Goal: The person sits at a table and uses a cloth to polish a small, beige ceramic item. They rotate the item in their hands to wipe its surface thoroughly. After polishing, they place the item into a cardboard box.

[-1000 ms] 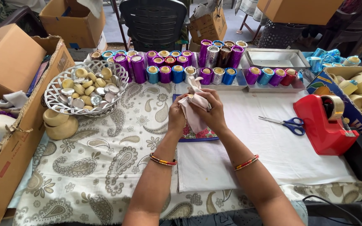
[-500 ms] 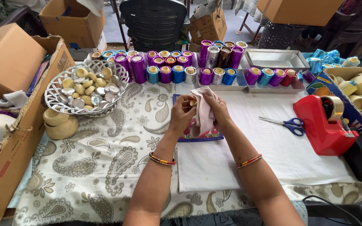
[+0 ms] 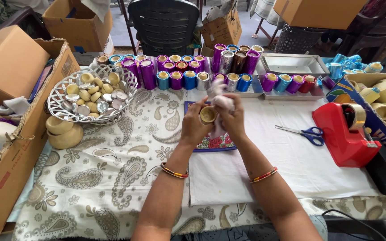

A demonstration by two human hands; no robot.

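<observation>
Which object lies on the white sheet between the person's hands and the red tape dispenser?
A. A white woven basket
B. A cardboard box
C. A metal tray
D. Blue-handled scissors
D: the blue-handled scissors lie flat on the white sheet, to the right of the right hand and just left of the red tape dispenser.

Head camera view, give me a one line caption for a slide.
Left hand holds a small tan cup while right hand grips a white cloth, before rows of foil-wrapped cups.
</observation>
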